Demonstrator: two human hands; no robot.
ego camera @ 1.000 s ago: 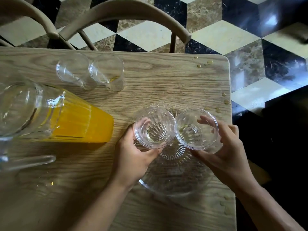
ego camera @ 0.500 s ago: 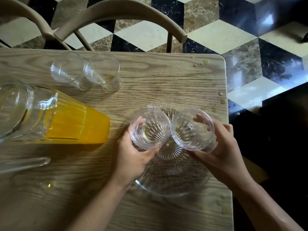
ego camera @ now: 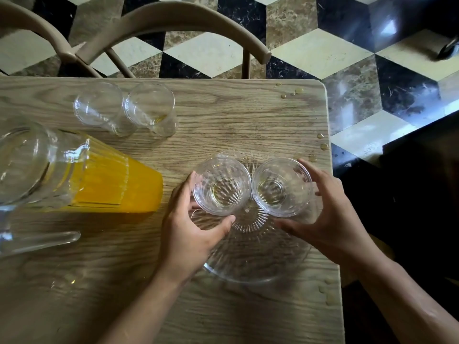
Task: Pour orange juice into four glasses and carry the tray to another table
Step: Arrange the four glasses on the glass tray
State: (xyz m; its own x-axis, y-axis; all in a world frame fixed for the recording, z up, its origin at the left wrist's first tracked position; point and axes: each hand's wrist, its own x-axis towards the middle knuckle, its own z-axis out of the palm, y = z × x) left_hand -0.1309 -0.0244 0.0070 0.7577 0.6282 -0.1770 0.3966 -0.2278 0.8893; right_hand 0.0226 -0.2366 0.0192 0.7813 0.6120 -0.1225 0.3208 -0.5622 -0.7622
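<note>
Head view: left hand (ego camera: 188, 234) grips one glass (ego camera: 221, 186), right hand (ego camera: 327, 214) another glass (ego camera: 282, 186), over tray (ego camera: 250, 271).

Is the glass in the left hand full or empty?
Nearly empty: the glass in the left hand shows its clear bottom, with only a faint yellowish trace.

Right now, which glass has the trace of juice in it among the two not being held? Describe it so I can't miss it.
Start at the pitcher of orange juice on the wooden table. Just beyond it, near the chair, stand two empty glasses side by side. You want the right-hand glass, nearer the table's middle: it shows a yellow trace at its bottom, while its neighbour looks clear.
</note>
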